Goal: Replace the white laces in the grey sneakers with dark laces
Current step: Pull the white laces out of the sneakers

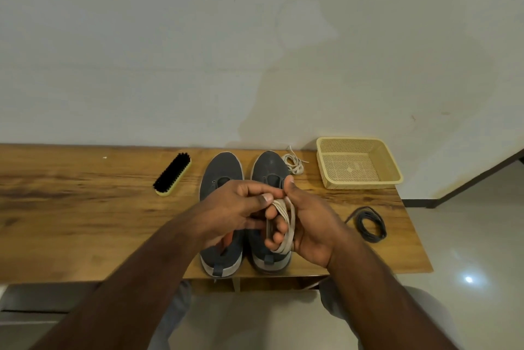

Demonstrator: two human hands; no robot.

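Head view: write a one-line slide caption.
Both hands wind a white lace over grey sneakers; dark laces wait beside them.

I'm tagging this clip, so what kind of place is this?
Probably a home shoe-care spot: a wooden table against a plain wall, holding grey sneakers, a black-bristled shoe brush and a yellow plastic basket.

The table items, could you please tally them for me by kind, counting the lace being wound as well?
Grey sneakers: 2
White laces: 2, one coiled beside the toe, one wound round the right hand's fingers
Dark lace bundles: 1
Shoe brushes: 1
Baskets: 1
Total: 7
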